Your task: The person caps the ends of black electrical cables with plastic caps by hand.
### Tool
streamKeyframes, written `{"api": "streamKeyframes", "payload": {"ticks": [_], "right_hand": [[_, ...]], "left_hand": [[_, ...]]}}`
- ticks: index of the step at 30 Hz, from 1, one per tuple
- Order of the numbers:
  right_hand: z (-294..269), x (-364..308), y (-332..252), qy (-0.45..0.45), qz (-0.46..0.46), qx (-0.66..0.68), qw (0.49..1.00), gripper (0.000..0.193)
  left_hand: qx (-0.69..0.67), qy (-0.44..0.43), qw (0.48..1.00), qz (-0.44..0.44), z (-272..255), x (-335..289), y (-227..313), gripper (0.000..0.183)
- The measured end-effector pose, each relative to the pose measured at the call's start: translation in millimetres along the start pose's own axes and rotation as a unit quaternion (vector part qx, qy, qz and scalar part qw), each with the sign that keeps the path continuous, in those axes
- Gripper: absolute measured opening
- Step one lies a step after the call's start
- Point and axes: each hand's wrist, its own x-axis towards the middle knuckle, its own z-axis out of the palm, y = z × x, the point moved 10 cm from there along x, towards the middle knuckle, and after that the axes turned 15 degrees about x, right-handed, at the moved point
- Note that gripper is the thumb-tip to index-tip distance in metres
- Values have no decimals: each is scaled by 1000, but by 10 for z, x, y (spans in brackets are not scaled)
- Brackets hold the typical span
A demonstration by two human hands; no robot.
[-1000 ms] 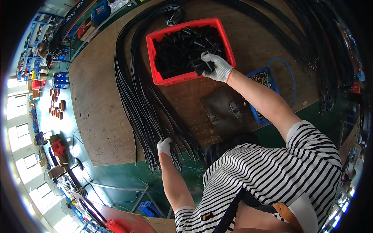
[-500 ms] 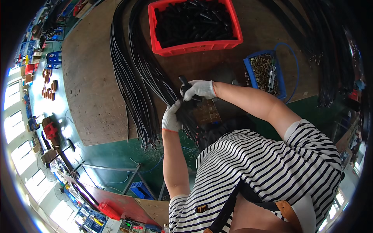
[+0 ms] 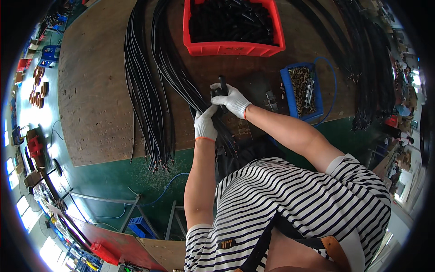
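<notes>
My left hand (image 3: 206, 124), in a white knitted glove, is closed at the lower part of a bundle of black cables (image 3: 177, 84). Its fingertips lie close to my right hand (image 3: 233, 102), gloved the same way. Short black tubes (image 3: 222, 81) stick out of the right hand's closed fingers, above and below; how many it holds is partly hidden. The cable ends (image 3: 231, 147) hang past the left hand toward my body. What exactly sits between the two hands' fingertips is too small to make out.
A red bin (image 3: 233, 48) heaped with black tubes stands at the far side of the wooden table (image 3: 90, 99). Another cable bundle (image 3: 142, 86) hangs over the near edge. At right are a blue tray (image 3: 294, 106) of brass-coloured pieces and more black cables (image 3: 371, 77).
My right hand has turned, and the black tubes in it now stand more upright. The left hand stays at the cables. The whole view has shifted a little.
</notes>
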Motion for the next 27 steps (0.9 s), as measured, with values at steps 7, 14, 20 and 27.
{"api": "streamKeyframes", "payload": {"ticks": [7,14,20,27], "right_hand": [[-19,85,122,-14,-32,-11,999,42],[-224,-3,185,-8,31,74,997,32],[-245,-376,144,-127,104,54,985,40],[-462,-953,38,-207,194,-27,959,41]], "left_hand": [[40,-48,996,-63,-119,26,-37,19],[66,-24,987,-146,-539,-57,-77,18],[78,-28,988,-132,-547,-127,41,16],[17,-43,998,-48,-322,-86,93,14]]}}
